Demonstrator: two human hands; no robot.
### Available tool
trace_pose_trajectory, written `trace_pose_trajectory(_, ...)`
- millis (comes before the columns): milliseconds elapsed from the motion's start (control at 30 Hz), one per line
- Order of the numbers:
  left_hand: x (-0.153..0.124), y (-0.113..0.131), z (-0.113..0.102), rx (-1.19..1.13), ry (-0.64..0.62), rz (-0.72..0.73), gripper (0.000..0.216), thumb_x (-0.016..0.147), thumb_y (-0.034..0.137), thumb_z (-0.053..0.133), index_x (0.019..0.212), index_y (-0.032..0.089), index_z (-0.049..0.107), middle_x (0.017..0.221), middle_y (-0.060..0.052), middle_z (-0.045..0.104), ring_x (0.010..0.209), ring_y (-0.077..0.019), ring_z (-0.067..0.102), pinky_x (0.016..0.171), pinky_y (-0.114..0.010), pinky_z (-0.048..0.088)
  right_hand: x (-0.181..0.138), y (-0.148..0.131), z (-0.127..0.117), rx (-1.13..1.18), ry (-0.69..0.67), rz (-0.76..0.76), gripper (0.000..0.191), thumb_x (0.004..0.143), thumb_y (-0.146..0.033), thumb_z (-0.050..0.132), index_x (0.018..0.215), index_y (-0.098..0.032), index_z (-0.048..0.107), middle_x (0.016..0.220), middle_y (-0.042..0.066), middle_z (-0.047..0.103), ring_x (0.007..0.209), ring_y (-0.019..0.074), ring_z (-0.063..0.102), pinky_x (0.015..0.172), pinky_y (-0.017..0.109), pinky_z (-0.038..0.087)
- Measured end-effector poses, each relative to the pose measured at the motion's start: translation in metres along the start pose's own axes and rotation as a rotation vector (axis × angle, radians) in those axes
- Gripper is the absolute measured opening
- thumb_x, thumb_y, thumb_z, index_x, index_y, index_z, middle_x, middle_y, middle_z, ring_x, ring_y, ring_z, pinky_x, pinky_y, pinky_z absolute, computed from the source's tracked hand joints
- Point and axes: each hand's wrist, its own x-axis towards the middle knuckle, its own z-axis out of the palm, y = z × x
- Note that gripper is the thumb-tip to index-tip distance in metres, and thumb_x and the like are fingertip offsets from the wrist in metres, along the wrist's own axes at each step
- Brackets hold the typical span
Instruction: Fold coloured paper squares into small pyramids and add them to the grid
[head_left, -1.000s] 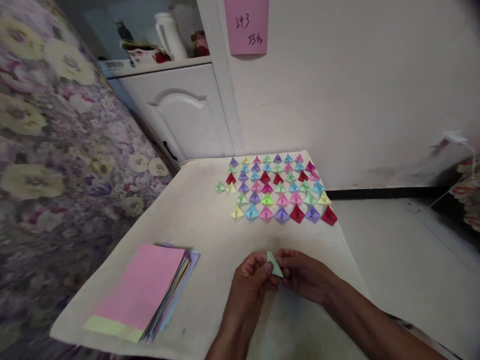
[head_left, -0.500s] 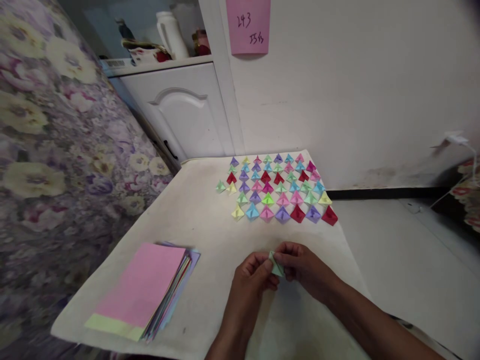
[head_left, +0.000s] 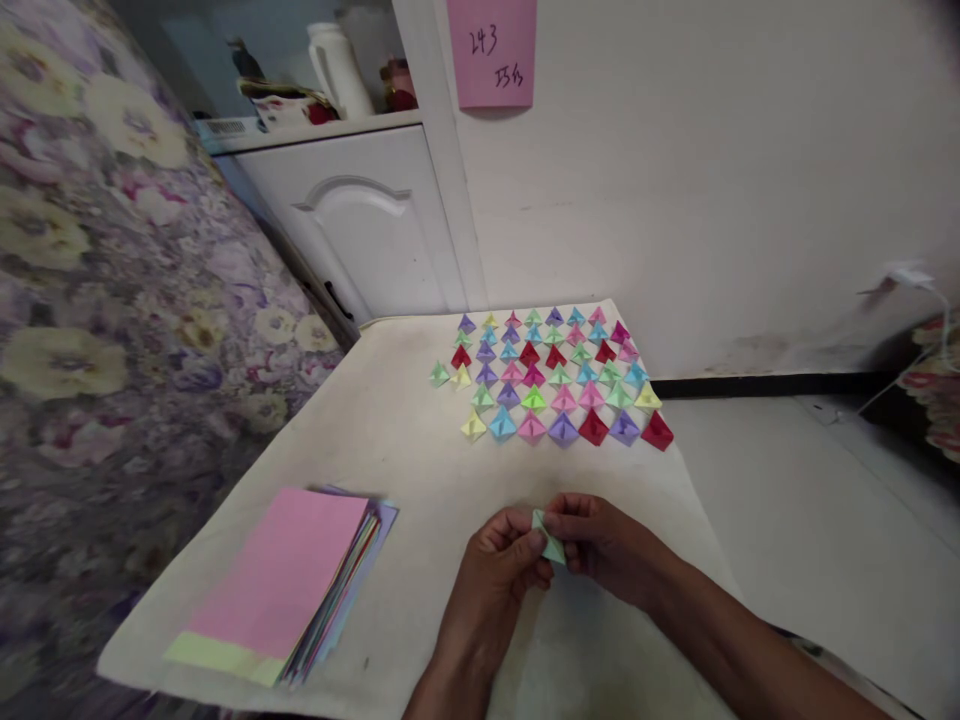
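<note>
A small light green folded paper (head_left: 553, 549) is pinched between my two hands above the near part of the table. My left hand (head_left: 504, 560) grips its left side, the thumb lying across the front. From the right, my right hand (head_left: 596, 540) holds the upper right edge between thumb and fingers. The fingertips behind the paper are partly hidden. Beyond the hands, several rows of small folded paper shapes (head_left: 564, 429) in purple, red, pink, blue, green and yellow stand on the table.
A stack of coloured paper (head_left: 281, 570), pink on top, lies at the table's (head_left: 360, 430) left front. Floral fabric (head_left: 150, 330) hangs at the left. Behind are a white cabinet (head_left: 367, 240) and a wall bearing a pink note (head_left: 495, 55). A plugged-in cord (head_left: 911, 278) hangs at right.
Both hands and the green paper have shifted slightly down in the picture. The paper is turned a little between the fingers. The paper stack and the rows of shapes stay as they were.
</note>
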Motion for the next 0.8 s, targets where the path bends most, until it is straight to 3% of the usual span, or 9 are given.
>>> trace_pose_trajectory(233, -0.003, 0.006, -0.001, 0.051, -0.020, -0.018, 0.010, 0.076, 0.020, 0.064, 0.080, 0.011, 0.061, 0.068, -0.005, 0.066, 0.054, -0.0074, 0.056, 0.053, -0.018, 0.042, 0.000, 0.001, 0.001, 0.059, 0.019, -0.012, 0.026, 0.062, -0.030, 0.077, 0.071, -0.014, 0.057, 0.050, -0.006, 0.051, 0.044, 0.0041, 0.044, 0.047, 0.018, 0.034)
trace_pose_trajectory(500, -0.003, 0.005, 0.002, 0.068, 0.062, 0.003, 0.013, 0.071, 0.021, 0.068, 0.074, 0.012, 0.060, 0.062, -0.002, 0.065, 0.051, -0.0074, 0.056, 0.051, -0.018, 0.042, 0.005, 0.010, 0.004, 0.081, 0.091, -0.020, 0.030, 0.059, -0.030, 0.078, 0.071, -0.015, 0.054, 0.049, -0.007, 0.050, 0.043, 0.0033, 0.042, 0.045, 0.016, 0.033)
trace_pose_trajectory(600, -0.003, 0.004, 0.001, 0.097, 0.092, 0.019, 0.014, 0.069, 0.021, 0.069, 0.073, 0.014, 0.058, 0.061, -0.002, 0.065, 0.051, -0.0086, 0.057, 0.051, -0.019, 0.043, 0.006, 0.013, 0.005, -0.022, 0.147, -0.092, 0.027, 0.063, -0.032, 0.074, 0.069, -0.016, 0.053, 0.048, -0.007, 0.049, 0.042, 0.0041, 0.042, 0.044, 0.017, 0.034)
trace_pose_trajectory(800, 0.001, 0.006, -0.003, 0.281, 0.148, 0.050, 0.017, 0.067, 0.024, 0.070, 0.067, 0.013, 0.057, 0.062, -0.002, 0.066, 0.054, -0.0120, 0.060, 0.054, -0.023, 0.047, 0.003, 0.011, 0.012, -0.459, 0.305, -0.316, 0.012, 0.071, -0.025, 0.062, 0.066, -0.014, 0.060, 0.051, -0.004, 0.053, 0.047, 0.0089, 0.048, 0.048, 0.022, 0.040)
